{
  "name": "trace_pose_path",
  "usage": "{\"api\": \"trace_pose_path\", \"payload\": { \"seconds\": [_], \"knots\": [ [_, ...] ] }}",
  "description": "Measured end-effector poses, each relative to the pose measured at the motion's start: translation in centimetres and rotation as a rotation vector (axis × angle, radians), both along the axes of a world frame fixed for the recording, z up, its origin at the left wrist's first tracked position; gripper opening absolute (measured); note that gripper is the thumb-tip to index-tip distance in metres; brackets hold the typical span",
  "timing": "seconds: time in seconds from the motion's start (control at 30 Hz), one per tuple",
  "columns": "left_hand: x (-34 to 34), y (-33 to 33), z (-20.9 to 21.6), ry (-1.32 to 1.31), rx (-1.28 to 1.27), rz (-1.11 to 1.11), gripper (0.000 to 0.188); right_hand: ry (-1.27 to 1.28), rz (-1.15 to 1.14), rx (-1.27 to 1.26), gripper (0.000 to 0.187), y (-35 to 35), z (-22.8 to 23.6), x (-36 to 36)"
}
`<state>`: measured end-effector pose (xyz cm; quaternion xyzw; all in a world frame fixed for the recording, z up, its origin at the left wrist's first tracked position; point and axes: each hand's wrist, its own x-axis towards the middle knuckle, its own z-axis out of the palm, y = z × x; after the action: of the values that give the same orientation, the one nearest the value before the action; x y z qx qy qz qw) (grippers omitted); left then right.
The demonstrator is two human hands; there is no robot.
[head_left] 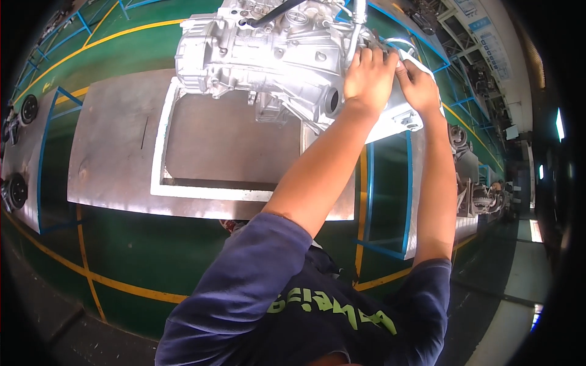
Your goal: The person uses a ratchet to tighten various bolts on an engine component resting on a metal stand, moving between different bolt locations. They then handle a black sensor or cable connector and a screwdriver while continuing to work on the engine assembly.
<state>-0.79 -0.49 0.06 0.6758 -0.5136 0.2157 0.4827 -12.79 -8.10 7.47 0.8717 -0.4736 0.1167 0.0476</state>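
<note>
Near side first: dark sleeves [244, 268], both arms reaching far out. Left forearm [332, 161] slanted over the near edge of the steel-topped workbench [116, 134], close to its right corner; right forearm [436, 177] ran almost straight out, beyond the right edge. A white rectangular frame [162, 146] lay on the bench, one bar along the near edge. The silver gearbox casing [268, 61] sat farther in, toward the far edge and right corner, overlapping the frame's far part; its round opening [332, 100] was just beside the left wrist.

Likely trouble: fingers pinched or scraped among the tightly packed metal parts, caused by working at full stretch with tips out of sight. A slip could also have knocked the upright metal rod [359, 15] just past the fingers. Poor leverage might have let the casing shift on its support.

Left hand [370, 79]: back up, fingers close together, bent over the casing's right end. Right hand [420, 88]: beside it, angled inward, fingers curled, thumb slightly apart. Glare and the casing hid the tips; couldn't tell whether either gripped anything. Farther off: dark bar [278, 11] across the casing, then yellow floor line [140, 28].
</note>
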Motion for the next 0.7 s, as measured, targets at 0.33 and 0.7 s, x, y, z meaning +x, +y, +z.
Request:
{"api": "trace_pose_path", "payload": {
  "seconds": [0.33,0.7],
  "knots": [
    [0.3,0.4,0.1,0.026,0.022,-0.033,0.032,-0.545,0.520,0.300,0.039,-2.2,-1.1,-1.6],
    [0.1,0.8,0.3,0.075,-0.004,-0.041,0.051,-0.622,0.483,0.059,0.018,-1.3,-1.2,-1.8]
  ]
}}
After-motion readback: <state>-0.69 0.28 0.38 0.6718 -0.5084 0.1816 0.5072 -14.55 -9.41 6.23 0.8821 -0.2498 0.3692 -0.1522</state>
